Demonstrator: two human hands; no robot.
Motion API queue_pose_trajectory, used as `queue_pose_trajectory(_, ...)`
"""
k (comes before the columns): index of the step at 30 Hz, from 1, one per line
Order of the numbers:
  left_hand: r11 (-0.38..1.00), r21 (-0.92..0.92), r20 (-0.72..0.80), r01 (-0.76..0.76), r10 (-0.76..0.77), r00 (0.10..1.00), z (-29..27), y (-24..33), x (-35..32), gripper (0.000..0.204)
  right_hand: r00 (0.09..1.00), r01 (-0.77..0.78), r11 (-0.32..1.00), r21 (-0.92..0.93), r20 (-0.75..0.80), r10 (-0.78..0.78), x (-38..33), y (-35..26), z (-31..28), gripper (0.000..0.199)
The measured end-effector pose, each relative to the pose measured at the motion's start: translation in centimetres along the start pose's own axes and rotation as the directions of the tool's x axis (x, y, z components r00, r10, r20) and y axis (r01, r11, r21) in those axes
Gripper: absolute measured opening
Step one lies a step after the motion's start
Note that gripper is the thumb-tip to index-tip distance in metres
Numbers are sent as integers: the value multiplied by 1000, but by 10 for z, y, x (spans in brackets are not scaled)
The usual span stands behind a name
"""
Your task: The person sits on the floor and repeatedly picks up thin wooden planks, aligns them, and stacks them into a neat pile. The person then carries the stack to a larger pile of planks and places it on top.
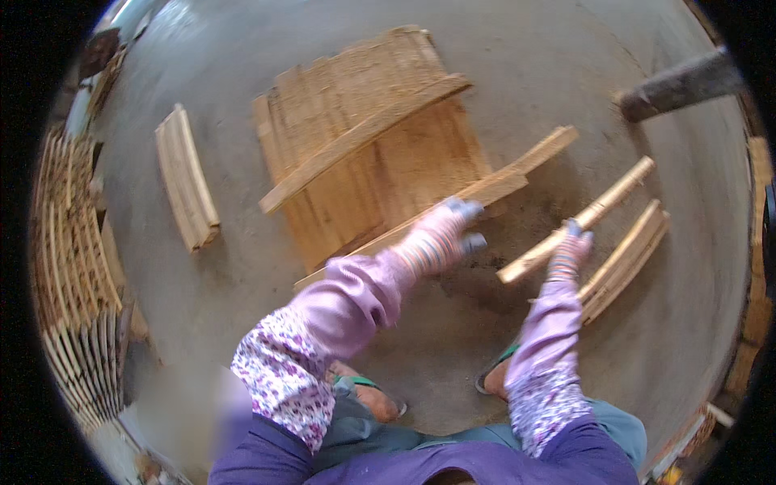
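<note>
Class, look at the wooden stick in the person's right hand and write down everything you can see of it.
The wooden stick is a long, narrow, pale strip of what looks like raw timber, straight and squarish in section. It slants from lower left to upper right above the concrete floor. The gloved right hand grips it near its middle, so both ends stick out free. To its right, a few similar strips lie on the floor, roughly parallel.

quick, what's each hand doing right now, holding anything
left hand: gloved, closed on the long wooden slat.
right hand: gloved, closed on a narrower wooden stick.
</note>
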State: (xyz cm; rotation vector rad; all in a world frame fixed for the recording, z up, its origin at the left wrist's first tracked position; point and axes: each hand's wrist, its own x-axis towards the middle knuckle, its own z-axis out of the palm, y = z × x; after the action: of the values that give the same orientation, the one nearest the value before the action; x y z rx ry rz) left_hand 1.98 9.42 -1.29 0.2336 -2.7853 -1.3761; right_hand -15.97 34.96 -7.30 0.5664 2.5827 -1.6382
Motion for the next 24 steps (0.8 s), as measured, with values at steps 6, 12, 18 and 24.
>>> queue_pose_trajectory(6,614,593,-353,521,-383,854,-140,-122,-7,63,946,-242,468,-850,-314,-80,105,78,-65,56)
queue_pose_trajectory(12,472,695,-191,542,-606,772,-170,-158,-24,54,932,-223,354,-908,-305,-197,81,95,-70,53)
queue_pose_trajectory(18,635,604,-161,482,-495,854,-197,-157,-78,50,710,-444,807,-390,-703,51,147,91,-108,72)
queue_pose_trajectory(24,618,574,-68,537,-618,783,-223,-191,-314,46,677,454,383,-804,32,-735,118,-8,-23,67)
